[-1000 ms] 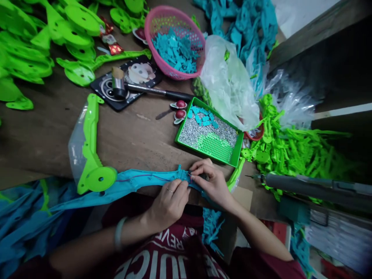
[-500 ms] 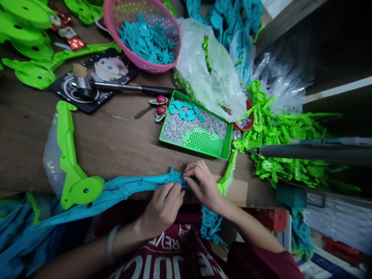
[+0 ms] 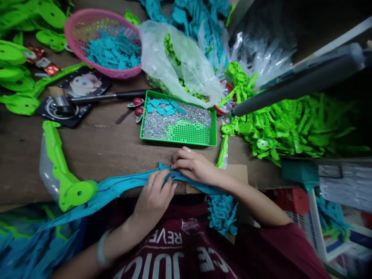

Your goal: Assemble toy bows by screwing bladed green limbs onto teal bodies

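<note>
Left hand (image 3: pixel 152 199) fingers clamp the blue part (image 3: pixel 124 186) along the table's (image 3: pixel 113 151) near edge; right hand (image 3: pixel 196 166) fingers bunch together, grip unclear. Wire (image 3: pixel 116 182), seemingly loose, could get pinched by hasty pressing.

the tray (image 3: pixel 178 142) is bright green, its floor a grid of small holes, with silver-grey bits (image 3: pixel 155 126) speckled across it and turquoise chips (image 3: pixel 181 111) among them. above and left of the tray, the basket (image 3: pixel 101 71) is pink with a lattice of holes. left of the tray, the mat (image 3: pixel 68 121) is black with pale, rounded figures. below the tray, the long part (image 3: pixel 128 181) is turquoise, its thin wire (image 3: pixel 116 183) purple; further below, the shirt (image 3: pixel 209 228) is maroon with white lettering.
</note>
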